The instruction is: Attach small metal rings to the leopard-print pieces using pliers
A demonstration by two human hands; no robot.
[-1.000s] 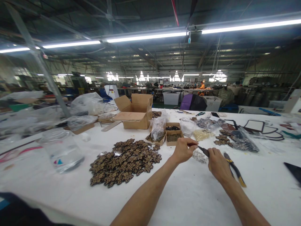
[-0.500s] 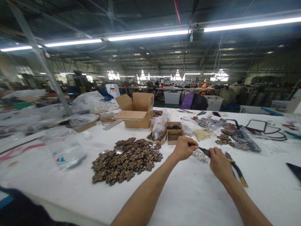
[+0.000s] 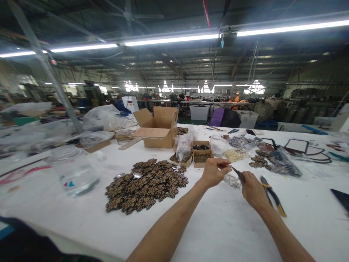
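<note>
My right hand (image 3: 252, 189) is closed round pliers (image 3: 238, 174), whose dark, narrow jaws point up and left toward my other hand. Black-and-yellow plier handles (image 3: 274, 196) show just right of that wrist; I cannot tell whether they belong to the same tool. The fingers of my left hand (image 3: 214, 171) are pinched together at the jaw tip, and what they hold is too small to make out. Below the fingertips lies a scatter of small silvery pieces (image 3: 231, 181). To the left spreads a heap of brown-and-black flower-shaped pieces (image 3: 147, 185).
Behind my left hand stand small cardboard trays (image 3: 201, 165) of tiny parts and an open carton (image 3: 159, 140). A clear jar (image 3: 72, 174) is at left. Bagged dark parts (image 3: 286, 162), pale small parts (image 3: 236, 155) and black frames (image 3: 297, 146) lie to the right on the white table (image 3: 218, 225).
The plier jaws have tilted slightly more downward from their tip, and a small gap now shows between tip and left fingers. Both hands otherwise stay in nearly the same place.
</note>
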